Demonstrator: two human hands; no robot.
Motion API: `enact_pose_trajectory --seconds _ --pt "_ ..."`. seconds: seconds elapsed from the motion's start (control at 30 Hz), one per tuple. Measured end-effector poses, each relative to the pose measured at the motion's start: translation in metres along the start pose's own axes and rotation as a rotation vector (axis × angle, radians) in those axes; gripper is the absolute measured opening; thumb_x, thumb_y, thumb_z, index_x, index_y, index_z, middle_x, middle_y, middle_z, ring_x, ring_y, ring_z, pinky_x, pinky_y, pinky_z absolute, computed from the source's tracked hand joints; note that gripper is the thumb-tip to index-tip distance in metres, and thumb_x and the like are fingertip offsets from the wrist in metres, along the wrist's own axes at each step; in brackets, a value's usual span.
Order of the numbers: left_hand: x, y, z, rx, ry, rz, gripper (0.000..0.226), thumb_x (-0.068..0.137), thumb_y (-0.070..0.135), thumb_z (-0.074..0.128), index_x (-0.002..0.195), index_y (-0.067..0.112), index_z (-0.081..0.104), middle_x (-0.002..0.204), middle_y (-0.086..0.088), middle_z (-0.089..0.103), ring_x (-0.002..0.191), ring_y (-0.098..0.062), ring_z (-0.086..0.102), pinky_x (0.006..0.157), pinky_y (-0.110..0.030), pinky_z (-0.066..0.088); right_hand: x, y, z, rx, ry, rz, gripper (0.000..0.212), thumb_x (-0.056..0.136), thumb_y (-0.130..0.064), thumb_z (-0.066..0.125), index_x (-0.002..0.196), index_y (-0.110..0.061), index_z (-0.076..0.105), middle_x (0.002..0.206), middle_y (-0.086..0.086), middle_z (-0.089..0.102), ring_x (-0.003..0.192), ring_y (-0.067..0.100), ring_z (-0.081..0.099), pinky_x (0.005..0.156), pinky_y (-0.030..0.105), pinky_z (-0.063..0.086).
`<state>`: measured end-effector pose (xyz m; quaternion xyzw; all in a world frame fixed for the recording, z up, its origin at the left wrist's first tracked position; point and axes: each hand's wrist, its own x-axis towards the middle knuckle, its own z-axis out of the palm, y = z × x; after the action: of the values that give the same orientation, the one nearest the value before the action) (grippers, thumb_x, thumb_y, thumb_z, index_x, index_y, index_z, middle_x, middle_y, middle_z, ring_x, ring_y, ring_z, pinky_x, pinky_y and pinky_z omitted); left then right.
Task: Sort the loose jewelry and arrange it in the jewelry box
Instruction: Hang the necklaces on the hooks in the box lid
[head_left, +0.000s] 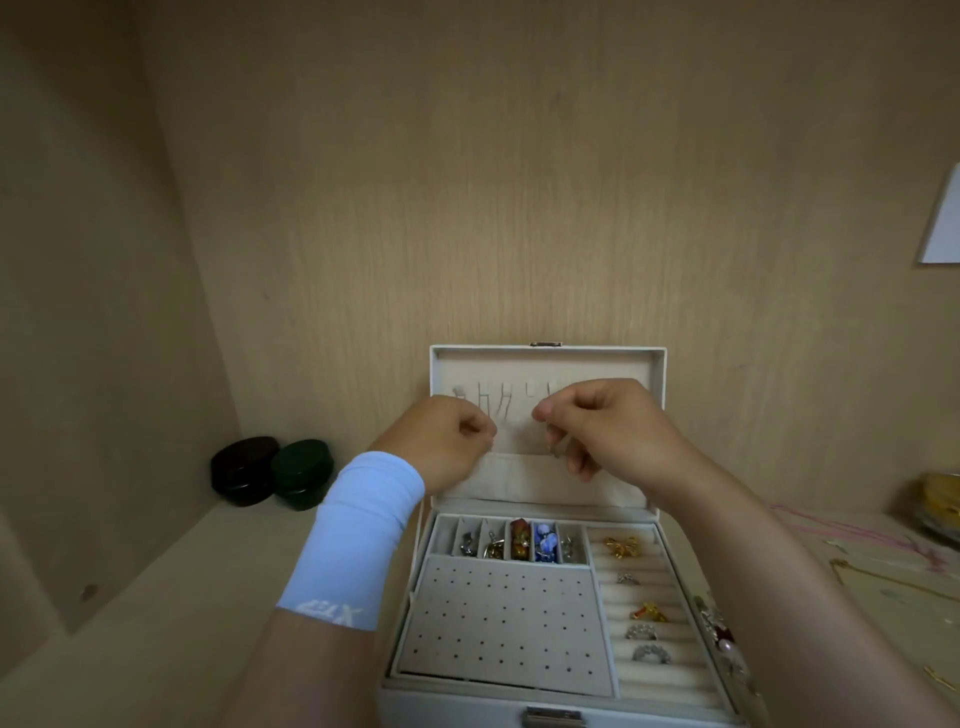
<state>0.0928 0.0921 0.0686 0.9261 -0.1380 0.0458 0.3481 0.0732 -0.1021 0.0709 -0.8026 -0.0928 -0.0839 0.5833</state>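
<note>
The white jewelry box (661, 364) shows beige lining, an earring panel (504, 623) dotted with dark holes, amber beads (519, 540), blue beads (545, 543), gold rings (622, 547) and silver rings (652, 653), while the pinched piece (557, 451) is silvery, the sleeve (358, 540) pale blue with white lettering, beside a black tin (244, 470) and a dark green tin (303, 474).

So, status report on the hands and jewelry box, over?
Right hand pinches small silver piece at open lid. Left hand curled, hold unclear. Nothing blocks jewelry box.

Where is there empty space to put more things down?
The dotted earring pad in the jewelry box is bare, between the small compartments behind and the ring rolls on its right. The shelf left of the box, up to the two round tins, is free too. Right of the box is crowded with loose jewelry.
</note>
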Motion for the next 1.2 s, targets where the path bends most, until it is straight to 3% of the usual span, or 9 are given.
enact_pose_trajectory --seconds 0.13,0.33,0.53,0.63,0.77,0.87,0.97,1.03,1.2 --pt "0.003 -0.002 0.012 0.268 -0.004 0.008 0.028 0.095 0.019 0.053 0.117 0.025 0.070 0.123 0.005 0.065 0.112 -0.017 0.061 0.097 -0.029 0.048 0.011 -0.007 0.002 -0.015 0.040 -0.006 0.016 0.095 -0.016 0.067 0.086 -0.006 0.075 0.075 0.006 0.073 0.048 0.014 0.058 0.046 0.029 0.050" --pt "0.003 0.002 0.020 0.486 -0.048 0.084 0.037 0.096 0.025 0.051 0.132 0.031 0.060 0.138 0.006 0.052 0.121 -0.020 0.054 0.095 -0.031 0.047 0.029 -0.008 0.010 -0.230 0.069 -0.018 0.015 0.093 -0.018 0.069 0.081 -0.012 0.077 0.077 0.002 0.076 0.050 0.013 0.063 0.049 0.029 0.054" --pt "0.001 0.007 0.022 0.603 -0.089 0.062 0.034 0.097 0.029 0.051 0.130 0.024 0.058 0.131 -0.002 0.050 0.113 -0.025 0.057 0.088 -0.035 0.050 0.035 -0.003 0.017 -0.365 0.081 -0.054 0.012 0.089 -0.017 0.073 0.078 -0.017 0.079 0.065 -0.007 0.073 0.047 0.007 0.064 0.048 0.020 0.048" --pt "0.001 0.008 0.021 0.584 -0.103 0.033 0.030 0.095 0.023 0.053 0.124 0.021 0.062 0.128 -0.003 0.051 0.112 -0.025 0.057 0.093 -0.038 0.051 0.036 0.002 0.022 -0.433 0.071 -0.098 0.012 0.087 -0.014 0.073 0.080 -0.021 0.081 0.074 -0.011 0.073 0.048 -0.007 0.059 0.060 0.022 0.051" --pt "0.000 0.007 0.012 0.465 -0.134 -0.004 0.024 0.093 0.024 0.057 0.115 0.023 0.067 0.119 0.000 0.061 0.105 -0.022 0.060 0.091 -0.035 0.053 0.033 0.007 0.028 -0.569 -0.018 -0.089 0.008 0.081 -0.017 0.078 0.078 -0.024 0.080 0.078 -0.010 0.074 0.048 0.004 0.063 0.057 0.033 0.060" --pt "-0.002 0.006 0.008 0.421 -0.149 -0.008 0.025 0.092 0.027 0.059 0.115 0.028 0.066 0.119 0.004 0.062 0.105 -0.019 0.059 0.090 -0.031 0.051 0.031 0.007 0.027 -0.702 -0.083 -0.084 0.005 0.081 -0.022 0.080 0.084 -0.026 0.080 0.086 -0.011 0.074 0.044 -0.001 0.058 0.061 0.033 0.060" --pt "-0.002 0.006 0.007 0.396 -0.135 -0.004 0.027 0.092 0.029 0.059 0.118 0.029 0.066 0.121 0.005 0.061 0.108 -0.018 0.058 0.090 -0.030 0.050 0.031 0.009 0.023 -0.704 -0.031 -0.093 0.011 0.087 -0.017 0.073 0.088 -0.026 0.080 0.090 -0.011 0.074 0.052 0.005 0.060 0.064 0.036 0.061" --pt "-0.002 0.007 0.008 0.382 -0.122 -0.001 0.029 0.092 0.031 0.059 0.120 0.028 0.065 0.122 0.005 0.061 0.109 -0.018 0.059 0.088 -0.029 0.049 0.028 0.011 0.022 -0.675 -0.129 -0.088 0.017 0.092 -0.012 0.067 0.094 -0.023 0.080 0.093 -0.009 0.075 0.052 0.014 0.065 0.061 0.037 0.061" --pt "-0.003 0.011 0.012 0.346 -0.056 0.014 0.028 0.091 0.038 0.060 0.117 0.029 0.064 0.121 0.007 0.063 0.109 -0.016 0.059 0.094 -0.032 0.049 0.015 0.009 0.004 -0.535 -0.170 -0.106 0.017 0.095 -0.011 0.064 0.100 -0.021 0.077 0.099 -0.007 0.074 0.045 0.018 0.064 0.055 0.027 0.056"
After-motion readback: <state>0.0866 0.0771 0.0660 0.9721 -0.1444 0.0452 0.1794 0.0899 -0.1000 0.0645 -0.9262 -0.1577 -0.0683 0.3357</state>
